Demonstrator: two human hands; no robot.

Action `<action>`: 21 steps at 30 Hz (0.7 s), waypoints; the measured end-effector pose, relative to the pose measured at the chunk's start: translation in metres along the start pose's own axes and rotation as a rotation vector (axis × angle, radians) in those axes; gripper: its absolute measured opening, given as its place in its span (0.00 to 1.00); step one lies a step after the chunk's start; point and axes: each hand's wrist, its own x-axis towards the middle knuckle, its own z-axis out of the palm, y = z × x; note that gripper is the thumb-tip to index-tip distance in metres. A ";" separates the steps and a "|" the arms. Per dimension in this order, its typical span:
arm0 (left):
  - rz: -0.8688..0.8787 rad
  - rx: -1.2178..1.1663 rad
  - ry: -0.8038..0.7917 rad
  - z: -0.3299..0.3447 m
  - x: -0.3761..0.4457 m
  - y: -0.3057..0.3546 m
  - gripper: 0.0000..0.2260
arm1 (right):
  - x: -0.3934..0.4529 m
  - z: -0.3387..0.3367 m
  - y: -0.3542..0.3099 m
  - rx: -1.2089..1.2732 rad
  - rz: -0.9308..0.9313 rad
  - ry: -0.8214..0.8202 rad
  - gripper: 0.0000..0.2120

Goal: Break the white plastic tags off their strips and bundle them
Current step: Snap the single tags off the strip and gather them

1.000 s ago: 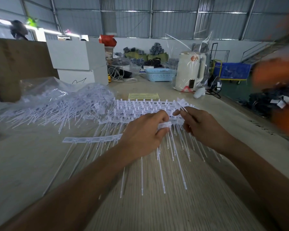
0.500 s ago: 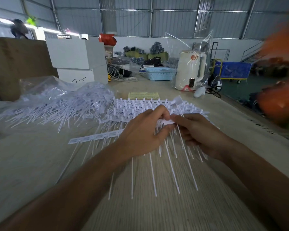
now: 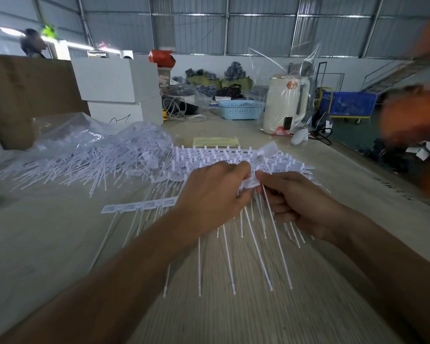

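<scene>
Pale counter [image 3: 47,244]. Strip [image 3: 139,206] runs left-right above it, tails toward the viewer; left hand [image 3: 214,199] pinches it, right hand [image 3: 296,202] grips loose tags [image 3: 265,155]. Hands now closer together than before.

No legible text on any surface

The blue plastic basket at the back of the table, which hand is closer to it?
Right, narrowly. The blue basket sits far back, about level with the gap between the hands; the right hand lies below it, slightly right, and the left hand below it, slightly further left.
</scene>
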 end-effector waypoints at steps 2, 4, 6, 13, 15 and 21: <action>0.040 0.041 0.010 -0.001 0.000 0.001 0.08 | 0.000 0.002 -0.001 -0.069 -0.021 0.018 0.19; 0.087 0.049 -0.015 0.000 -0.001 0.002 0.07 | 0.001 0.002 0.000 -0.272 -0.103 0.069 0.19; 0.081 0.004 -0.064 0.000 -0.002 0.001 0.07 | 0.001 0.001 0.000 -0.415 -0.172 0.084 0.18; -0.034 -0.125 -0.190 0.001 0.002 -0.005 0.07 | 0.002 -0.003 0.001 -0.487 -0.236 0.054 0.18; -0.112 -0.323 -0.170 -0.002 0.004 -0.008 0.08 | 0.002 -0.004 0.001 -0.339 -0.167 0.049 0.17; -0.064 -0.399 -0.218 -0.004 0.005 -0.020 0.12 | 0.003 -0.004 0.002 -0.074 -0.061 0.059 0.16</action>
